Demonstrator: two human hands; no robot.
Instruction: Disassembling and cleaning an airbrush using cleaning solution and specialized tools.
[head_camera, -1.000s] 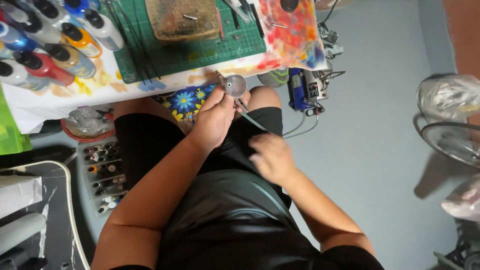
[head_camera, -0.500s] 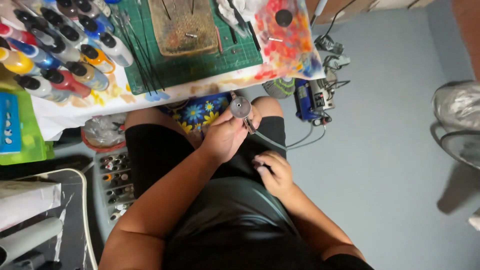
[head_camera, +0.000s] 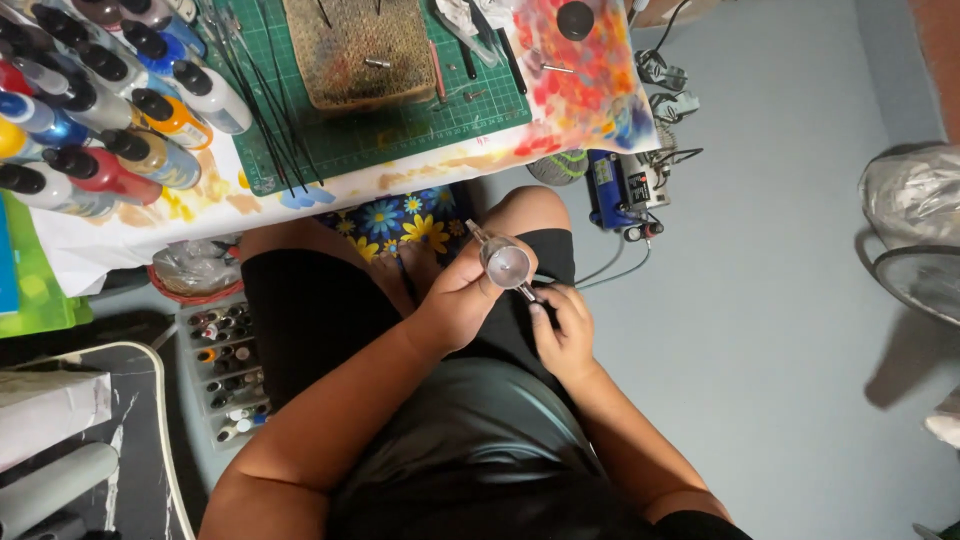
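Note:
My left hand (head_camera: 455, 300) is closed around a small metal airbrush (head_camera: 506, 263) with a round open cup on top, held over my lap. My right hand (head_camera: 562, 330) sits just below it, fingertips pinching the thin rear end of the airbrush. A thin hose (head_camera: 610, 268) runs from under my hands across my right thigh toward a blue compressor (head_camera: 612, 188) on the floor. I sit in black shorts and a dark shirt, knees under the table edge.
The table holds a green cutting mat (head_camera: 420, 130) with a brown pad (head_camera: 360, 50), thin rods and tools, plus several paint bottles (head_camera: 100, 130) at the left. A tray of small bottles (head_camera: 225, 370) lies on the floor; a fan (head_camera: 925, 285) stands at the right.
My right hand rose from my lap and took the airbrush's rear end. My left hand kept hold of the airbrush and tilted its cup toward me.

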